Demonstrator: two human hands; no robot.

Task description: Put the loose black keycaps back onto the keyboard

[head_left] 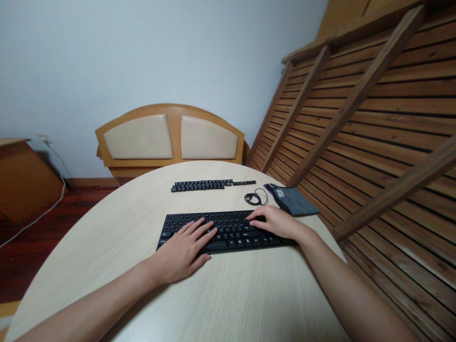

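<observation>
A black keyboard (213, 244) lies on a round, pale wood table (270, 294). Its lower rows carry keycaps, while the upper rows look bare, with small sockets showing. My left hand (181, 251) rests over the keyboard's left part, fingers spread across the keys. Over the right part, my right hand (280, 222) has thumb and index finger drawn close together at the keys; whatever lies between their tips is too small to make out. Behind the keyboard, loose black keycaps (199, 185) stand in neat rows. A coiled black cable (252, 198) lies near my right hand.
A dark grey pouch (297, 201) with a purple edge lies at the table's right rim. Slatted wooden panels (374, 118) lean close on the right. Behind the table stands a headboard (174, 114) with cream panels. A white cord (53, 204) runs down at the left.
</observation>
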